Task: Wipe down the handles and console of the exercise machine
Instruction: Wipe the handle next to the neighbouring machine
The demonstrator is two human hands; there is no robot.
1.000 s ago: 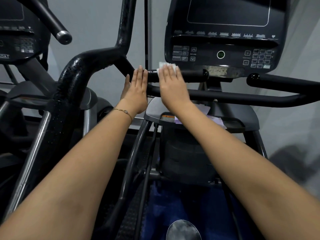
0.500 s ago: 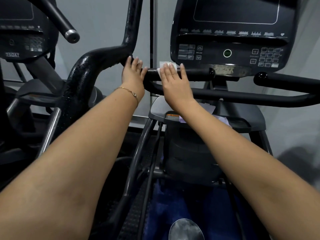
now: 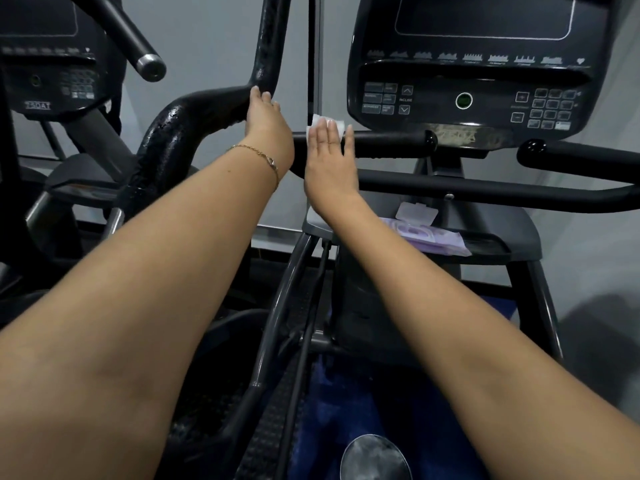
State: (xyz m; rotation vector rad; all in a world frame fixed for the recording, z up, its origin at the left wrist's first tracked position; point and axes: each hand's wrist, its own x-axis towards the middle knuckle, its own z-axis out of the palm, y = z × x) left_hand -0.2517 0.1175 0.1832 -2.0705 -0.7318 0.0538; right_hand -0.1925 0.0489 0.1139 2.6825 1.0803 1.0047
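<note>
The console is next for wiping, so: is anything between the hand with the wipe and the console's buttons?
Nothing visible. The right hand presses the wipe on the short handle just below the console; only open air lies between.

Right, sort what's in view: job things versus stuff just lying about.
Job: white wipe under right hand, short handlebar, console, curved handle touched by left hand.
Lying about: purple wipes pack on the tray, neighbouring machine's console.

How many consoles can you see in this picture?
2. The main console is at upper right, above the right hand pressing the wipe. The second console is at upper left, partly cut off by the frame edge. Others may be out of view.
</note>
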